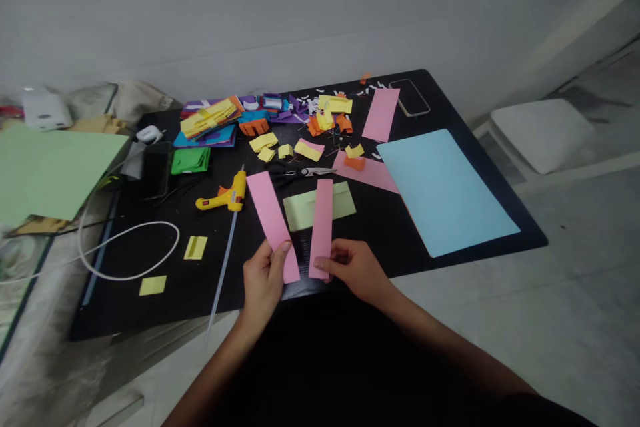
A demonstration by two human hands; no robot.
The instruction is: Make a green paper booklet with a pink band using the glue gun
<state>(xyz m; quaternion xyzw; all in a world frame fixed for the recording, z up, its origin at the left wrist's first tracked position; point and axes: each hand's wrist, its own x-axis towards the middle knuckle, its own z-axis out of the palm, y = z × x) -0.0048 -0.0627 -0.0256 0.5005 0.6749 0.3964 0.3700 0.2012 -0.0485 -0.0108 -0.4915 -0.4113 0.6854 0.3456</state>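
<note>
My left hand [265, 277] is closed on a long pink paper strip [267, 207], its thumb lying across the strip's lower part. In my right hand [357, 267], a second pink paper strip [323, 213] is pinched near its lower end between thumb and fingers. The two strips stand apart, side by side, over the black table's front edge. Behind the right strip lies a folded pale green paper [345, 203], partly covered by it. A pair of scissors [310, 173] rests just beyond, its dark handles partly hidden. Left of the strips is a yellow glue gun [233, 195] with a long glue stick [223, 270] trailing from it.
Blue sheets [445, 193] lie at right, near a phone [409, 98] and pink paper [381, 115]. Coloured folded papers [213, 119] and scraps [325, 121] crowd the back. A white cable [175, 247] loops at left, beside another phone [156, 170]. A white stool [543, 133] stands at right.
</note>
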